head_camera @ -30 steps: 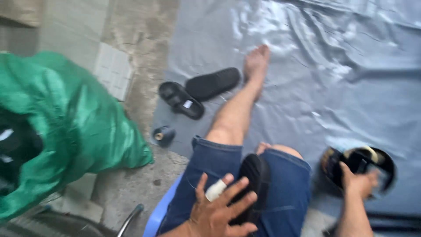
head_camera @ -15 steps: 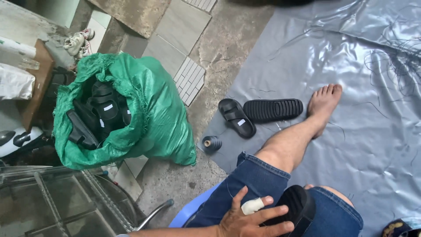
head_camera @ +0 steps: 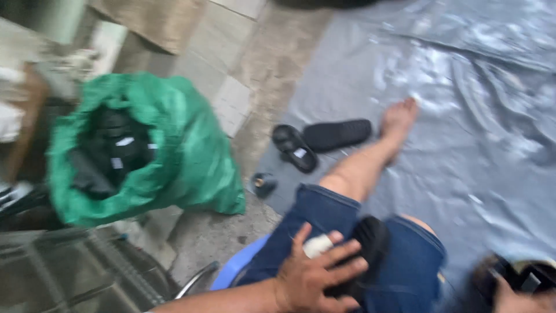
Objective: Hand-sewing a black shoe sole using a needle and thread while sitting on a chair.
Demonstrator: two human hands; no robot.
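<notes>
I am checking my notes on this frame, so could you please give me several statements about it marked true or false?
1. The left hand rests on a black object in the lap. True.
2. The sack beside the person is red. False: it is green, open, with dark items inside.
3. Two black sandals lie near the bare foot. True.
4. The foot rests on bare tiles. False: it rests on a grey plastic sheet.
5. A finger of the left hand has a white wrapping. True.

View swung back right, green sack (head_camera: pixel 145 150) nearer the left edge, right hand (head_camera: pixel 521 293) back in view at lower right.
</notes>
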